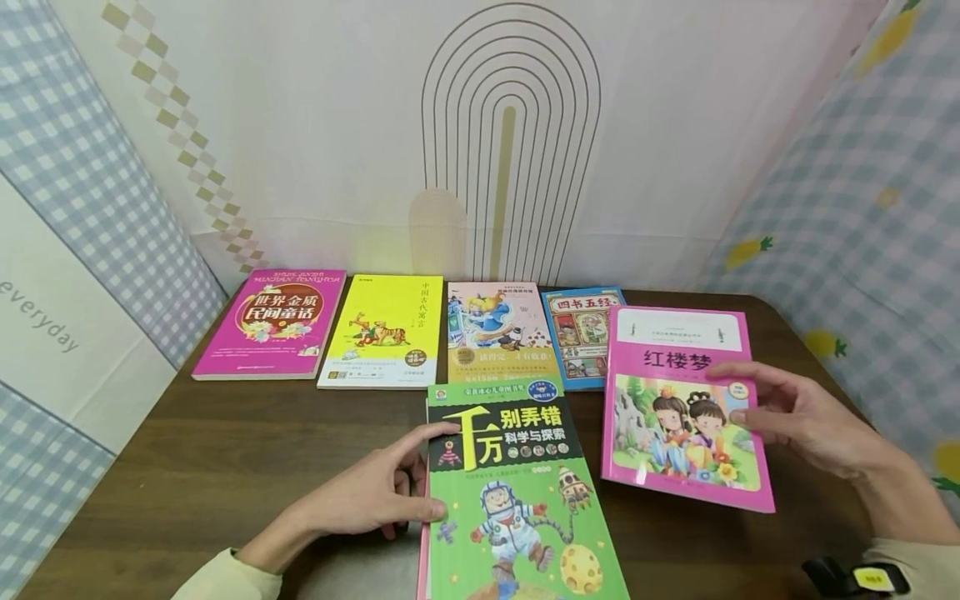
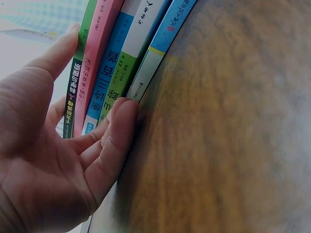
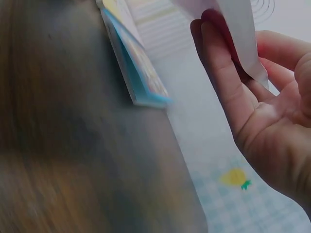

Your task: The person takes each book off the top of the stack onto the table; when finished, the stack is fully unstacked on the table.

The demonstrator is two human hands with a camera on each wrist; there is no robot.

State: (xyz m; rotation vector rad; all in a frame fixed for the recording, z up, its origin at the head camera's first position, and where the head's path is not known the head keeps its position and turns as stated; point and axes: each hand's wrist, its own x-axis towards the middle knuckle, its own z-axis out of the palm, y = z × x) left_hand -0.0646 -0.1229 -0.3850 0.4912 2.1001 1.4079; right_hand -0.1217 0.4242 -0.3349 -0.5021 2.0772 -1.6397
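My left hand (image 1: 367, 487) grips the spine side of a stack of books, topped by a green book (image 1: 491, 492) with an astronaut on its cover. In the left wrist view, the thumb rests at the green spine and the fingers curl along the lower spines, among them a pink spine (image 2: 99, 31) and a blue spine (image 2: 108, 60). On the right, a bright pink book (image 1: 622, 417) with two cartoon figures is raised and tilted. My right hand (image 1: 813, 421) holds its right edge, and the right wrist view shows fingers on both faces of the book (image 3: 240, 34).
Along the back of the dark wooden table (image 1: 225, 467) lie a magenta book (image 1: 281, 321), a yellow book (image 1: 386, 329), a pale pink book (image 1: 495, 329) and a blue book (image 1: 588, 333). A patterned cloth (image 1: 322, 125) hangs behind the table.
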